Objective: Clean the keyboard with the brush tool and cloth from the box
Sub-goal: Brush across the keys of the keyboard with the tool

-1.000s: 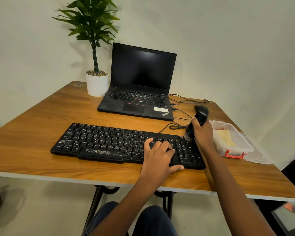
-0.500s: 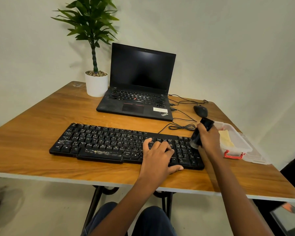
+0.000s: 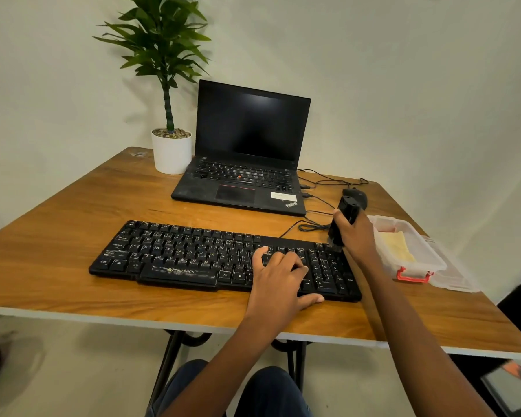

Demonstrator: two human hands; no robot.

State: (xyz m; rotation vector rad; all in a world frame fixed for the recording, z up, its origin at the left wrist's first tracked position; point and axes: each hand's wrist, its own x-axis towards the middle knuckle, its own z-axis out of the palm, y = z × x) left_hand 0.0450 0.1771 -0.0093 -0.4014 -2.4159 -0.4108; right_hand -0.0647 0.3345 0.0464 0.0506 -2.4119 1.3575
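Mouse (image 3: 360, 196) and box (image 3: 419, 266) crowd right hand (image 3: 358, 237), fingers curled round brush tool (image 3: 345, 217); left hand (image 3: 278, 278) spreads fingers on keyboard (image 3: 178, 251)

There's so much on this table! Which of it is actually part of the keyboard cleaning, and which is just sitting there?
Part of the job:
keyboard, with the left hand resting on it
brush tool, gripped by the right hand
box, holding the yellow cloth

Just lying about:
laptop
mouse
potted plant
clear lid beside the box

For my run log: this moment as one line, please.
left hand: rests on keyboard | right hand: grips brush tool | cloth: in box
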